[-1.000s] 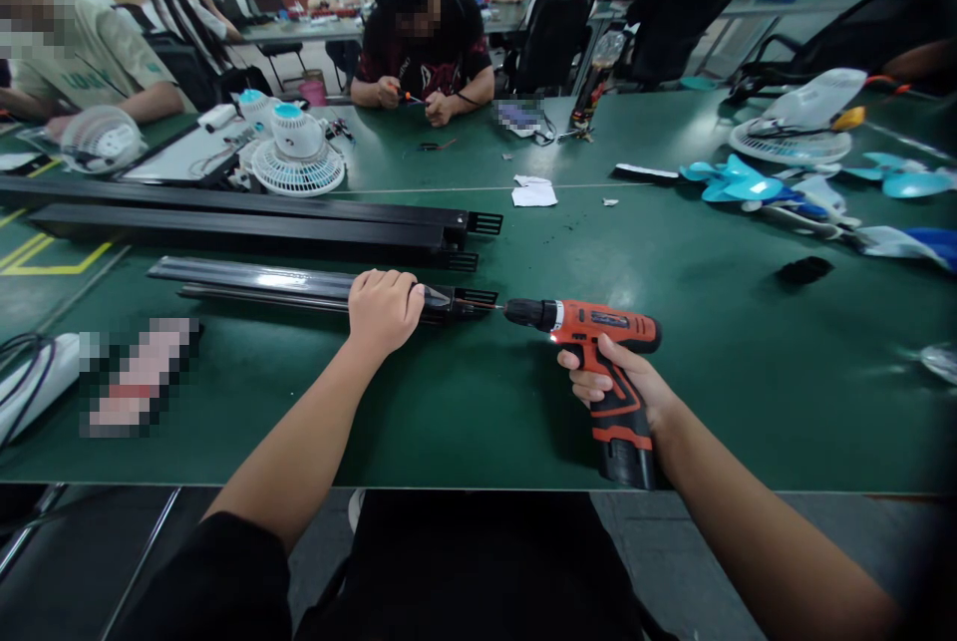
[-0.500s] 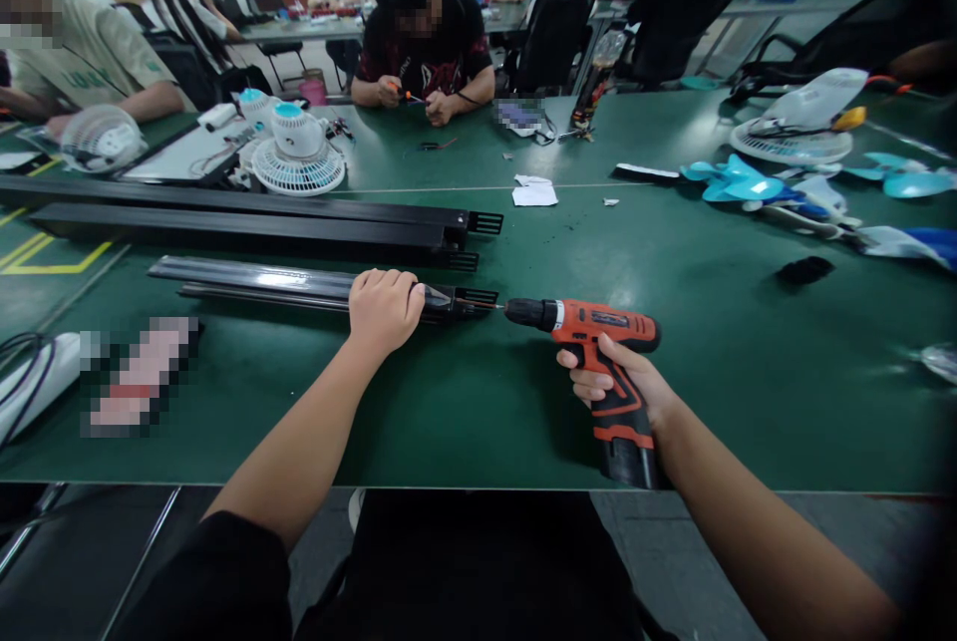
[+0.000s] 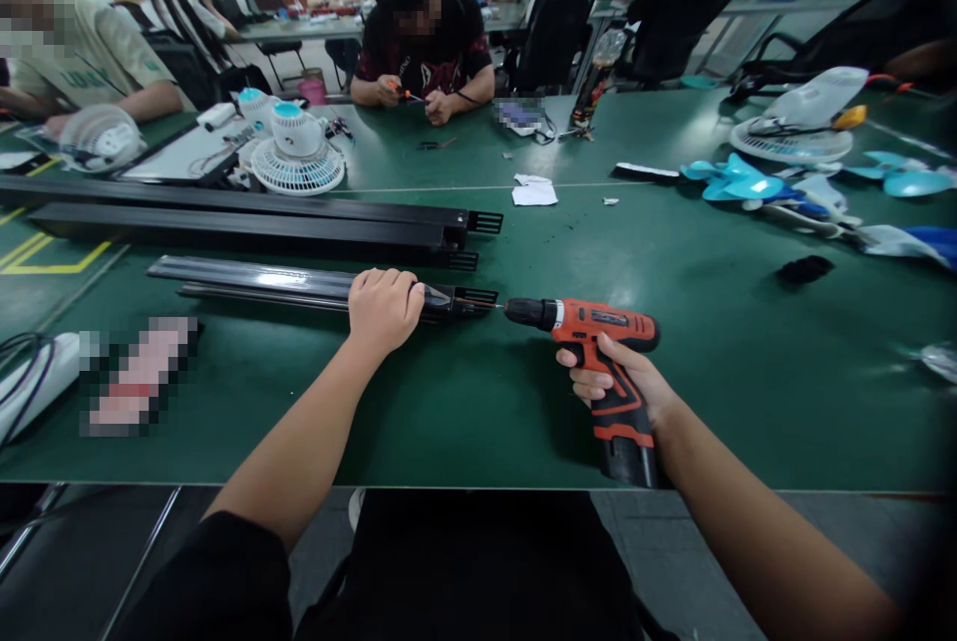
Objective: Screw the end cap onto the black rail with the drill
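My left hand [image 3: 384,314] is closed over a long black housing [image 3: 261,277] near its right end, pressing it to the table. That housing has a slotted black end piece [image 3: 477,300]. In my right hand [image 3: 624,377] is an orange and black cordless drill [image 3: 604,322], its grip wrapped by my fingers and its chuck pointing left. The thin bit reaches into the slotted end; where its tip sits is hidden. Just behind lie two more long black housings [image 3: 239,227], side by side, with similar slotted ends.
White fan parts [image 3: 297,162] stand at the back left. Blue fan blades [image 3: 737,180] and a white fan [image 3: 803,123] lie at the right. Paper scraps [image 3: 534,190] are mid-table. Across the table a person [image 3: 423,43] holds a small screwdriver. The green table's front edge [image 3: 478,487] runs before me.
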Available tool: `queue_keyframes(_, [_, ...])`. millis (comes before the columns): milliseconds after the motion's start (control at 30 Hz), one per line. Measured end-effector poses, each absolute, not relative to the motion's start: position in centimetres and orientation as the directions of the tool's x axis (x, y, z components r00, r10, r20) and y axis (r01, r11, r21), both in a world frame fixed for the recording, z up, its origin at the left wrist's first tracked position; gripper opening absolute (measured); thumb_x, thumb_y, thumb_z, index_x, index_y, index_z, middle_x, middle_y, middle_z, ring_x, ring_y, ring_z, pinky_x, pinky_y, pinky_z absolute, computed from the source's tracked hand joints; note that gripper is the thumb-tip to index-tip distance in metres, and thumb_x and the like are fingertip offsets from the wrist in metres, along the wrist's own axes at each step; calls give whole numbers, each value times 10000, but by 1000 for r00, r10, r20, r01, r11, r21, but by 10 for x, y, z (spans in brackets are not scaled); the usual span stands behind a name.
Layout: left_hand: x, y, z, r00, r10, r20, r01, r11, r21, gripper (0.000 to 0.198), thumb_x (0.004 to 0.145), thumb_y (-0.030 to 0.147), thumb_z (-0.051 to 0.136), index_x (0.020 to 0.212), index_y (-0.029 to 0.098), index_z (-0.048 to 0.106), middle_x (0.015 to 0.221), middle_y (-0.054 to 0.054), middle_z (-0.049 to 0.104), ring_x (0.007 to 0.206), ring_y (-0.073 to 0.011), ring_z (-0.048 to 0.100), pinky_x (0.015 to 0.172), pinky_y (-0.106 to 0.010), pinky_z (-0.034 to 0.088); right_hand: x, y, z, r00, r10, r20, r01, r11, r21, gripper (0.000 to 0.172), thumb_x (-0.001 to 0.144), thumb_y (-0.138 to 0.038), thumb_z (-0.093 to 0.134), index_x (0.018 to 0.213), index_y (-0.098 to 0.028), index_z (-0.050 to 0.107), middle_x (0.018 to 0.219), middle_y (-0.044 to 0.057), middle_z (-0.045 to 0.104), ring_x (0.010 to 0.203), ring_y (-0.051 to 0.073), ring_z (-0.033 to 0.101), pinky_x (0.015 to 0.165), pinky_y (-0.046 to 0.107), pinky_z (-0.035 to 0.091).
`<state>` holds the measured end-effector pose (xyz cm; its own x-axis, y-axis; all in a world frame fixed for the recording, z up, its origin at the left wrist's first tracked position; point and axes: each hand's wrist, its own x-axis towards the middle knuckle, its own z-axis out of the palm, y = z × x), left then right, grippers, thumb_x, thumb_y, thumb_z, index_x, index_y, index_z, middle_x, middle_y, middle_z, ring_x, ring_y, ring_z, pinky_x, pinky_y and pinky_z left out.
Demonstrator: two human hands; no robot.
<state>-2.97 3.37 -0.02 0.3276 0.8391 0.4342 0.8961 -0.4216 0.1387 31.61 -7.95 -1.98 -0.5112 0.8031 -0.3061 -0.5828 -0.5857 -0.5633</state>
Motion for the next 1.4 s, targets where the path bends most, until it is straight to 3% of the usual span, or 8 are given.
queue_keyframes(667, [-31, 35, -4, 346, 805, 481, 902, -427, 66, 463, 1060, 371, 324, 998, 205, 752, 965, -90, 768, 919, -284, 657, 936, -458, 437, 315, -81, -18, -477, 825, -304, -578, -555, -599, 379, 832, -441, 852, 1004, -173, 647, 770, 4, 628, 508, 61, 380, 474, 174, 461])
queue_keyframes(1400, [-29, 33, 2, 329, 832, 446, 903, -416, 110, 466, 1048, 387, 327, 1002, 204, 753, 978, -109, 764, 941, -305, 652, 944, -469, 424, 319, -80, -21, -498, 808, -315, -545, -574, -610, 353, 863, -439, 789, 1018, -167, 626, 757, 8, 600, 509, 77, 376, 466, 198, 460])
